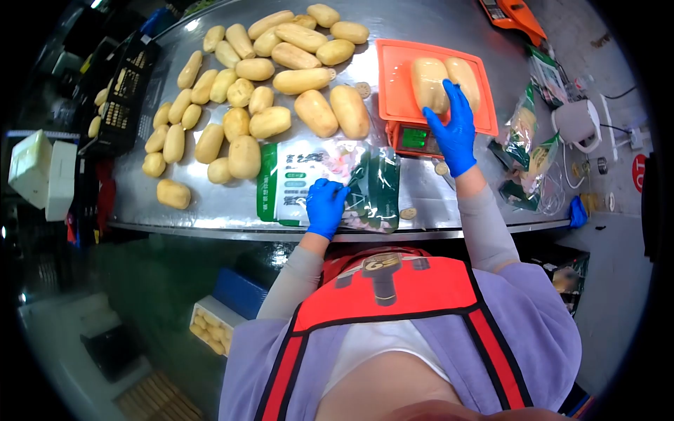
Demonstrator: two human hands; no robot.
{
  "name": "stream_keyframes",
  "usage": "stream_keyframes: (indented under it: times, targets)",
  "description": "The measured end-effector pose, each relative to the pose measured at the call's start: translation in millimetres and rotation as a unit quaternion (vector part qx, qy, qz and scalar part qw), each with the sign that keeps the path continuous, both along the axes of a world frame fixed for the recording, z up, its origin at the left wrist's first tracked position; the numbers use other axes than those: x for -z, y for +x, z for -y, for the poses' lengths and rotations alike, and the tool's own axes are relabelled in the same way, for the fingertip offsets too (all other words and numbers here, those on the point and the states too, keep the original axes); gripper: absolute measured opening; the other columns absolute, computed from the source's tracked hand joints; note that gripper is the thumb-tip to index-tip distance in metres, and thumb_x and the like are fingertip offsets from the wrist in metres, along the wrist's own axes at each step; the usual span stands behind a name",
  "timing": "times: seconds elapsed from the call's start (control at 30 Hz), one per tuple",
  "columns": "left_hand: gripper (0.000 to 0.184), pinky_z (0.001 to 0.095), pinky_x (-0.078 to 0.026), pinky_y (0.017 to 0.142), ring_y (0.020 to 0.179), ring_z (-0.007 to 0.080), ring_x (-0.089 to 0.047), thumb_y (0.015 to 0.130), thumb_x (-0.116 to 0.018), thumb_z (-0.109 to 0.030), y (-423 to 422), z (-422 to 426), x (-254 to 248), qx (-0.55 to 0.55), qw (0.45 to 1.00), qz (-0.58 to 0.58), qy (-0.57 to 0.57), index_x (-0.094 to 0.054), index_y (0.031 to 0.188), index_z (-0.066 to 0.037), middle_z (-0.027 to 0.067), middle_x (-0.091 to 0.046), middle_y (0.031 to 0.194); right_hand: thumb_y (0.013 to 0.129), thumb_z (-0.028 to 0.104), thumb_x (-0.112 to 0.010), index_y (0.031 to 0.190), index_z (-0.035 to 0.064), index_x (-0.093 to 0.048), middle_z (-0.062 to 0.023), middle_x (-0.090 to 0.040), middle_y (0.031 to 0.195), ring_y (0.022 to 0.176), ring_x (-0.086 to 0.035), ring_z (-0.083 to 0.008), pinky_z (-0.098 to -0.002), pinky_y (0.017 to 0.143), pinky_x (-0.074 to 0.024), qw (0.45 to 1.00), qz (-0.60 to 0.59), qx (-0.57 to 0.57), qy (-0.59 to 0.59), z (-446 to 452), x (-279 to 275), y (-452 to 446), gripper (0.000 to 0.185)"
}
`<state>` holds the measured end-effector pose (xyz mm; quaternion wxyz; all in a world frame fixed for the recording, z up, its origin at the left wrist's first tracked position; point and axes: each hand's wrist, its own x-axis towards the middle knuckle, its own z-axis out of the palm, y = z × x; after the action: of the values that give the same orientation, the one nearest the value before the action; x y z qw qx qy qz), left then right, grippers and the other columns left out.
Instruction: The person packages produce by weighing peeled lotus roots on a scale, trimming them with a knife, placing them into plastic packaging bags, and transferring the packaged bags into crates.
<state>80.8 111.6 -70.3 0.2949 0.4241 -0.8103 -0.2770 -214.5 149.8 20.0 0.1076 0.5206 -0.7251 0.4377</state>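
Two lotus root pieces [428, 78] are resting on our orange scale [393, 99]; our right hand [456, 132] is touching them, fingers spread. Our left hand [326, 208] is lying on a printed bag [365, 172] (fingers curled; we cannot tell whether they're pinching), with more roots [270, 121] covering the surface [228, 205] beyond.

Green floor [154, 274], shiny metal table [435, 21]
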Motion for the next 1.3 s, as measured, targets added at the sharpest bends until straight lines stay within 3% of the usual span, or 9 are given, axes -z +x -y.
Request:
stream_keyframes:
  times: [0.13, 0.3, 0.43, 0.53, 0.63, 0.83, 1.0, 1.17, 1.3]
  targets:
    - [0.013, 0.0381, -0.042, 0.068, 0.078, 0.029, -0.053, 0.072, -0.067, -0.02, 6, -3, 5, 0.0, 1.0, 0.004, 0.01, -0.063, 0.079, -0.009, 0.0111, -0.055, 0.081, 0.071, 0.029, -0.069, 0.137, 0.017, -0.03, -0.0211, -0.022, 0.141, 0.127, -0.027, -0.0398, -0.0437, 0.102, -0.0288, 0.992, -0.05, 0.073, 0.091, 33, 15, 4, 0.077]
    - [0.018, 0.0384, -0.042, 0.07, 0.081, 0.0303, -0.052, 0.072, -0.068, -0.021, 15, -8, 3, 0.012, 1.0, -0.014, 0.014, -0.062, 0.084, -0.009, 0.0112, -0.055, 0.083, 0.072, 0.021, -0.065, 0.136, 0.0155, -0.033, -0.019, -0.024, 0.14, 0.127, -0.028, -0.0363, -0.0421, 0.103, -0.0275, 0.995, -0.048, 0.058, 0.06, 37, 28, -9, 0.072]
    - [0.03, 0.0382, -0.043, 0.08, 0.092, 0.0315, -0.052, 0.073, -0.068, -0.023, 25, -12, -3, 0.05, 0.999, -0.001, 0.02, -0.06, 0.097, -0.008, 0.0131, -0.055, 0.099, 0.075, 0.02, -0.064, 0.132, 0.0051, -0.036, -0.0175, -0.038, 0.132, 0.125, -0.033, -0.0311, -0.0396, 0.103, -0.0287, 0.995, 0.092, -0.024, 0.009, 35, 8, 17, 0.065]
    - [0.034, 0.0382, -0.041, 0.088, 0.101, 0.0327, -0.051, 0.073, -0.067, -0.022, 31, -13, -4, 0.084, 0.996, -0.021, 0.022, -0.059, 0.102, -0.006, 0.0149, -0.054, 0.109, 0.076, 0.015, -0.065, 0.13, 0.0032, -0.038, -0.0134, -0.041, 0.132, 0.124, -0.037, -0.0271, -0.0375, 0.101, -0.0311, 0.9, 0.368, -0.231, 0.026, 31, -14, 77, 0.062]
    - [0.036, 0.0381, -0.042, 0.088, 0.101, 0.0325, -0.051, 0.073, -0.068, -0.021, 33, -9, -1, 0.114, 0.993, -0.012, 0.029, -0.058, 0.103, -0.006, 0.0147, -0.054, 0.108, 0.075, 0.018, -0.067, 0.13, 0.0054, -0.041, -0.014, -0.042, 0.132, 0.126, -0.036, -0.0278, -0.0379, 0.102, -0.0304, 0.882, 0.308, -0.34, 0.112, 47, 17, 119, 0.062]
    - [0.04, 0.0399, -0.041, 0.089, 0.105, 0.0343, -0.048, 0.07, -0.07, -0.02, 39, -2, -7, 0.15, 0.987, -0.014, 0.06, -0.057, 0.106, -0.006, 0.0154, -0.05, 0.114, 0.074, 0.027, -0.066, 0.132, 0.0129, -0.04, -0.0233, -0.033, 0.135, 0.126, -0.033, -0.0366, -0.042, 0.102, -0.0288, 0.912, 0.189, -0.325, 0.166, 91, 61, 169, 0.065]
    - [0.046, 0.0409, -0.039, 0.093, 0.11, 0.0346, -0.045, 0.073, -0.069, -0.027, 47, 4, -8, 0.194, 0.976, -0.021, 0.1, -0.056, 0.112, -0.007, 0.0152, -0.048, 0.117, 0.069, 0.021, -0.066, 0.132, 0.0177, -0.039, -0.0175, -0.033, 0.136, 0.123, -0.033, -0.0341, -0.0448, 0.098, -0.0307, 0.93, -0.049, -0.32, 0.177, 117, 72, 171, 0.068]
    - [0.04, 0.0382, -0.04, 0.092, 0.107, 0.0323, -0.05, 0.077, -0.066, -0.019, 71, 52, -20, 0.214, 0.957, -0.094, 0.172, -0.055, 0.113, -0.006, 0.0157, -0.053, 0.113, 0.068, 0.018, -0.067, 0.13, 0.0239, -0.043, -0.0157, -0.034, 0.136, 0.126, -0.033, -0.0318, -0.0431, 0.101, -0.0244, 0.924, -0.122, -0.289, 0.219, 123, 67, 177, 0.067]
    - [0.028, 0.0256, -0.045, 0.077, 0.089, 0.014, -0.055, 0.079, -0.06, -0.003, 109, 157, -50, -0.071, 0.972, -0.204, 0.096, -0.057, 0.106, -0.004, 0.0056, -0.056, 0.099, 0.067, 0.015, -0.068, 0.13, 0.0235, -0.044, -0.0154, -0.038, 0.134, 0.127, -0.032, -0.0313, -0.0432, 0.101, -0.0249, 0.93, -0.114, -0.267, 0.224, 124, 69, 179, 0.067]
